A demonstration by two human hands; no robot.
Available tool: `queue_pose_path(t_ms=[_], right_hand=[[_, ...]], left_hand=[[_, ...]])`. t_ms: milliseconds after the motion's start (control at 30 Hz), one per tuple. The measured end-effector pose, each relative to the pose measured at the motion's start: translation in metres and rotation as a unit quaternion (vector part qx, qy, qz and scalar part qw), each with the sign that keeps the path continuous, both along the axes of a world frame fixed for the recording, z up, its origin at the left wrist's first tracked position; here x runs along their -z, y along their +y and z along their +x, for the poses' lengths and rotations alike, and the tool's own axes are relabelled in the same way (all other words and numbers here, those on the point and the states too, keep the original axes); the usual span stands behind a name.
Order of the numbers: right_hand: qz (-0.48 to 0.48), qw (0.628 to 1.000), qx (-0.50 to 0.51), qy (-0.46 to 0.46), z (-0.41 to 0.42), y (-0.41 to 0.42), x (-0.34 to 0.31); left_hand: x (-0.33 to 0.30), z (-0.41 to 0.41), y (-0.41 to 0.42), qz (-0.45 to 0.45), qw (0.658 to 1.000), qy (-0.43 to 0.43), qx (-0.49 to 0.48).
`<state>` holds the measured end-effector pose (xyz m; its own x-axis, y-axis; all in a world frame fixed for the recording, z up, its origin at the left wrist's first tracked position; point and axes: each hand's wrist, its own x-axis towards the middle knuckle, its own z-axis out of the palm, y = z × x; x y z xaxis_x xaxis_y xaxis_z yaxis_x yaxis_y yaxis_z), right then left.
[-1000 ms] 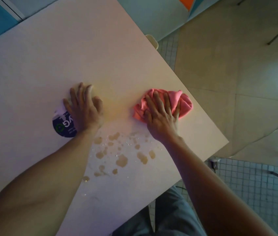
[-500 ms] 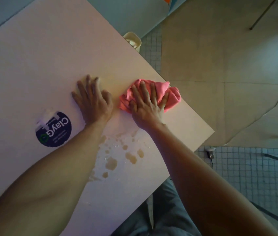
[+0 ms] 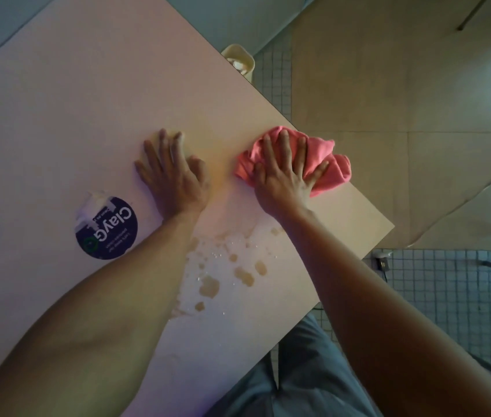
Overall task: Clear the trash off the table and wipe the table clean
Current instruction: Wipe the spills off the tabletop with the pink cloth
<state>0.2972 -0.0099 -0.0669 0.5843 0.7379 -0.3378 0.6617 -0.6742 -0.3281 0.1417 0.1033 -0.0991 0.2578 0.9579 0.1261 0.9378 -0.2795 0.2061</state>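
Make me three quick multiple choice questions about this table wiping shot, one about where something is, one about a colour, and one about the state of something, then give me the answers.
1. Where do the brown spill spots lie?
A. Between the two forearms, nearer the person than the hands
B. Beyond the cloth, at the far edge
C. On the round sticker

2. What colour is the cloth?
A. Blue
B. Pink
C. White

3. How does the right hand meet the cloth?
A. It pinches one corner and lifts it
B. It hovers above without touching
C. It presses flat on it, fingers spread

Answers: 1 A, the spots sit on the table below both hands. 2 B, the bunched cloth is plainly pink. 3 C, the palm and spread fingers lie on top of the cloth, while the left hand rests flat on bare table.
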Motion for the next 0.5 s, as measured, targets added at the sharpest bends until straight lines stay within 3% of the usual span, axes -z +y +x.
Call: queue_pose_path(t_ms=[167, 300, 500], right_hand=[[0.040, 0.997, -0.069, -0.005, -0.022, -0.045, -0.001], [0.020, 0.996, -0.087, -0.007, -0.032, -0.081, -0.003], [0.009, 0.999, -0.048, 0.003, -0.017, -0.012, 0.000]], left_hand=[[0.001, -0.002, 0.000, -0.005, 1.000, 0.009, 0.008], [-0.001, -0.002, 0.000, -0.015, 1.000, 0.007, 0.006], [0.001, -0.003, 0.002, -0.005, 1.000, -0.001, 0.005]])
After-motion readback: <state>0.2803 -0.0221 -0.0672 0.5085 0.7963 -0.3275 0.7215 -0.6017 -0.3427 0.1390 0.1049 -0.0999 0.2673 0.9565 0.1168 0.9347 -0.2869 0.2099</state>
